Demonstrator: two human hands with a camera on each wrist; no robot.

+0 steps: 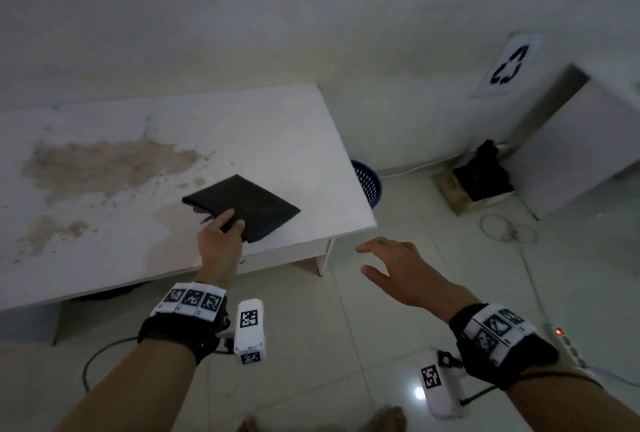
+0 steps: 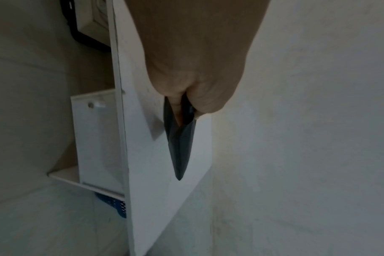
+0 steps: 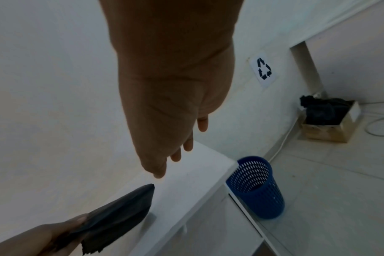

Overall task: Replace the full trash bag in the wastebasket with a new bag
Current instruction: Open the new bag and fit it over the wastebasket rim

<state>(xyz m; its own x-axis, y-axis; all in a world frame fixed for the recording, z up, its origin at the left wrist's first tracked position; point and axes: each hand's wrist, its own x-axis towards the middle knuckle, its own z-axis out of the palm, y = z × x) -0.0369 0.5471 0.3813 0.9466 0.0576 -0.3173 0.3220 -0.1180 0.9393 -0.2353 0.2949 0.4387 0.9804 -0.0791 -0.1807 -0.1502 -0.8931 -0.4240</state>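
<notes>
The left hand pinches the near corner of the folded black bag, thumb on top and fingers curled beneath it. In the left wrist view the fold sits wedged between thumb and fingers, and its free end tapers away over the white table. Whether that far end lies on the tabletop or is lifted just clear of it cannot be told for certain. The bag is flat, folded into a rough square, matte and dark, with a ragged torn edge beside the thumb. It lies near the table's right front corner, beyond a brownish stain that spreads across the left part of the top.

Further right, the right hand hangs in the air past the table's corner, fingers spread and loosely straight, holding nothing and touching nothing.

Beyond the table's right edge stands the blue perforated wastebasket on the tiled floor, upright, with no liner visible in it. Further right, by the wall below a recycling sign, a cardboard box holds a bunched black bag.
</notes>
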